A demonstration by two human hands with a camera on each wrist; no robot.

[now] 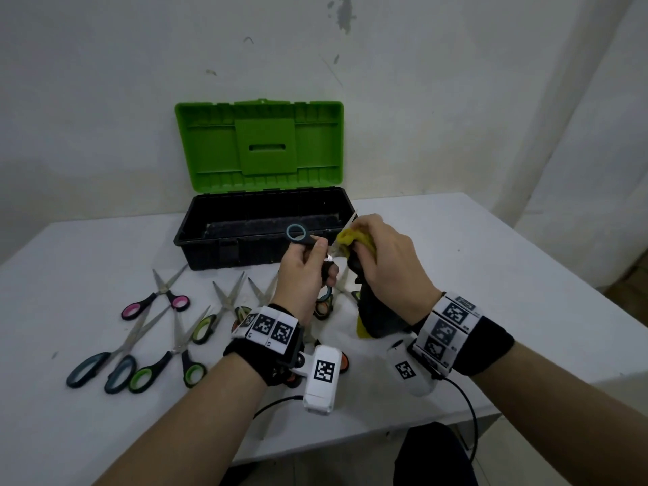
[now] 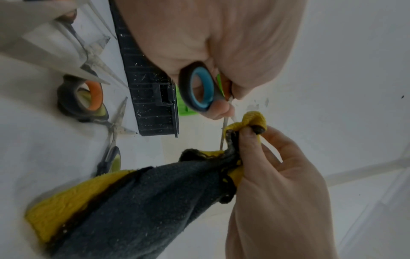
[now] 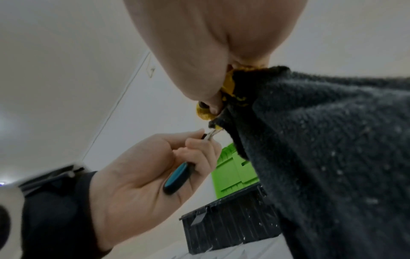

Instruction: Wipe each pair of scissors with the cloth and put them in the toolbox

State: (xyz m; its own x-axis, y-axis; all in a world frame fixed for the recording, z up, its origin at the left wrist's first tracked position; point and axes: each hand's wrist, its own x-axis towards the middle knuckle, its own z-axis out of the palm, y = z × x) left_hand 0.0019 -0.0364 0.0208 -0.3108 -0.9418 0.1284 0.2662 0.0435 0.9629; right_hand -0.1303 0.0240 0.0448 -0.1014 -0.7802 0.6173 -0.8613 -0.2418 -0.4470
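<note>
currently left hand (image 1: 304, 271) grips the blue-handled steel scissors (image 1: 308, 239) in front of the open black toolbox with green lid (image 1: 245, 236); right hand (image 1: 382, 261) pinches the yellow-and-grey cloth (image 1: 354, 240) round the blade. risk: sharp edge cutting through the thin fold. only the left wrist view shows the bare blade entering the cloth.

White table (image 1: 491, 261) being occupied by an open toolbox (image 1: 259, 240) just beyond the gripped blades, loose scissors (image 1: 157, 299) being left scattered to the left of and below the grip
</note>
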